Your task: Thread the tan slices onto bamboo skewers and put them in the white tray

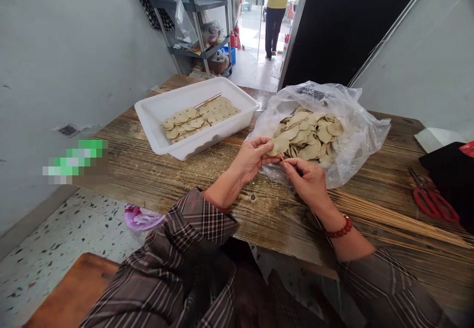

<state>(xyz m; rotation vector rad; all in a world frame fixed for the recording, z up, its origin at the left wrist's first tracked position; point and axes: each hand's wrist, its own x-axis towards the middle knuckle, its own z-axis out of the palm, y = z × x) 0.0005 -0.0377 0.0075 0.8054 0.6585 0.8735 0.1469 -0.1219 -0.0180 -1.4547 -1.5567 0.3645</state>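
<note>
Light-walled room, doorway at back with a person (pixel 276 19) in yellow top and dark trousers, back turned; grey shelf cart (pixel 207 4) left of the doorway, loaded with bags. Wooden table (pixel 255 214) in front of the wearer. White plastic tray (pixel 218 133) near the table's far left corner, holding flat pale pieces on sticks, laid in rows. Clear plastic bag (pixel 365 128) right of the tray toward the far edge, mouth wide, heaped with loose pieces (pixel 309 135) of the same kind. Left hand (pixel 255 157) pinches one pale slice (pixel 280 144) between thumb and fingers, just in front of the bag's near side, well in from the table's near edge. Right hand (pixel 309 177) pinches a thin skewer (pixel 282 157), fingers curled in, tip at the slice's lower edge; cannot tell how far it goes in. Hands close together, right wrist with a red bead bracelet (pixel 341 226). Bundle of loose sticks (pixel 400 222) right of the right hand, running toward the table's right edge. Red-handled scissors (pixel 431 202) beyond the bundle, near that edge, beside a black item (pixel 450 175). Brown stool (pixel 74 291) on the speckled floor, left of the wearer.
</note>
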